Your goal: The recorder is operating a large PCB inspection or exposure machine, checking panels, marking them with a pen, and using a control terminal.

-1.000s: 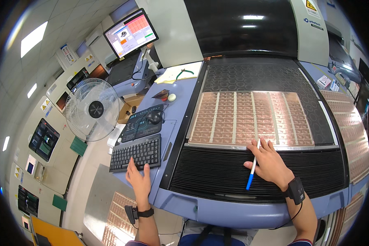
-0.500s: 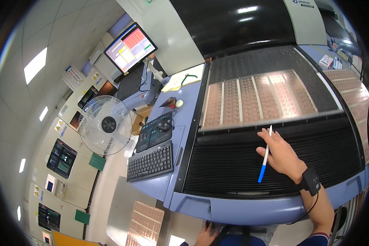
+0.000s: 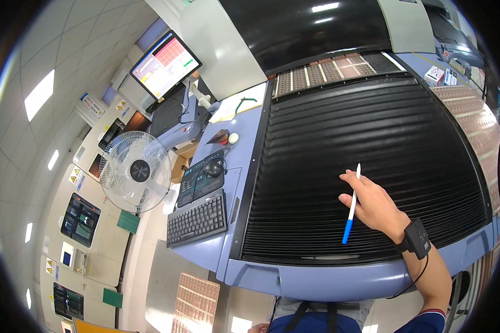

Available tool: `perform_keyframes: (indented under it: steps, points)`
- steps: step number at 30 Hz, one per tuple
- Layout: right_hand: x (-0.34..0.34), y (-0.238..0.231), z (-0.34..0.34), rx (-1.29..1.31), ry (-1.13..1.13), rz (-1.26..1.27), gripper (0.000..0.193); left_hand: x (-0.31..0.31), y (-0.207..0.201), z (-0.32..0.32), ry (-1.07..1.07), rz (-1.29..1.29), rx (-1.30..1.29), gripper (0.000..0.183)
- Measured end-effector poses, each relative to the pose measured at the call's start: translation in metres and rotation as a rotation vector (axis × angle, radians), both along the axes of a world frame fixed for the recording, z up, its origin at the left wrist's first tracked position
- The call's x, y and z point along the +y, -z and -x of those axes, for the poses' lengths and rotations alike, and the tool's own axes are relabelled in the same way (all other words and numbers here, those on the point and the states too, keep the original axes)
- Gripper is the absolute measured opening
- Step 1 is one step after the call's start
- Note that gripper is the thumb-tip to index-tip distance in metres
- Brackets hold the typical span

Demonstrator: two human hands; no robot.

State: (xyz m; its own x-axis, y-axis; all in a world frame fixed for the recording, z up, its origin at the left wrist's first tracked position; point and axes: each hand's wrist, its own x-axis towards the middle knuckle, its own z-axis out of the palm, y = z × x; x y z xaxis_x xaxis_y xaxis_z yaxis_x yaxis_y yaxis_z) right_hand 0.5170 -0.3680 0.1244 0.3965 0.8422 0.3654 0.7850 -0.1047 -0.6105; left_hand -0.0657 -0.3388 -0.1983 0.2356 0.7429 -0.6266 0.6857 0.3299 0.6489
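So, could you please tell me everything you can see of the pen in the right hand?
The pen is slim, white along most of its length with a blue lower end, and looks like plastic. It stands nearly upright, its white tip uppermost. The right hand pinches it about mid-length between the fingers, above the black ribbed bed.

Black wrist device (image 3: 415, 238), thin cable, blue sleeve (image 3: 422, 323).

White pen (image 3: 351, 205) w/ blue end, held slanted in fingers, blue end down, over black ribbed conveyor (image 3: 328, 144)
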Motion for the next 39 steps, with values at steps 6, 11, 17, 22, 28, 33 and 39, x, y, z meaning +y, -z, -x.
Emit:
perform_keyframes:
  steps: [6, 11, 17, 22, 28, 33, 39]
  points:
    - [0.005, -0.01, 0.009, 0.009, -0.029, 0.0, 0.045, 0.02, 0.076, 0.06, 0.397, -0.269, -0.097, 0.036]
    - [0.003, -0.002, 0.003, -0.03, -0.009, -0.035, 0.044, 0.031, 0.066, 0.002, 0.321, -0.317, 0.118, 0.043]
    - [0.003, -0.003, 0.002, -0.009, -0.031, -0.075, 0.045, 0.031, 0.004, -0.028, 0.242, -0.324, 0.087, 0.045]
    - [0.002, -0.011, 0.001, 0.037, -0.038, -0.064, 0.043, 0.033, -0.014, -0.032, 0.175, -0.246, 0.002, 0.047]
    - [0.003, -0.014, 0.003, 0.035, -0.036, -0.104, 0.041, 0.032, -0.026, -0.004, -0.165, 0.041, -0.289, 0.049]
    - [0.002, -0.016, 0.002, 0.019, -0.017, -0.135, 0.042, 0.039, -0.072, 0.006, -0.666, 0.31, -0.817, 0.051]
    - [-0.002, -0.04, 0.003, 0.206, -0.105, -0.354, 0.047, 0.049, -0.193, 0.038, -0.99, 0.489, -1.58, 0.053]
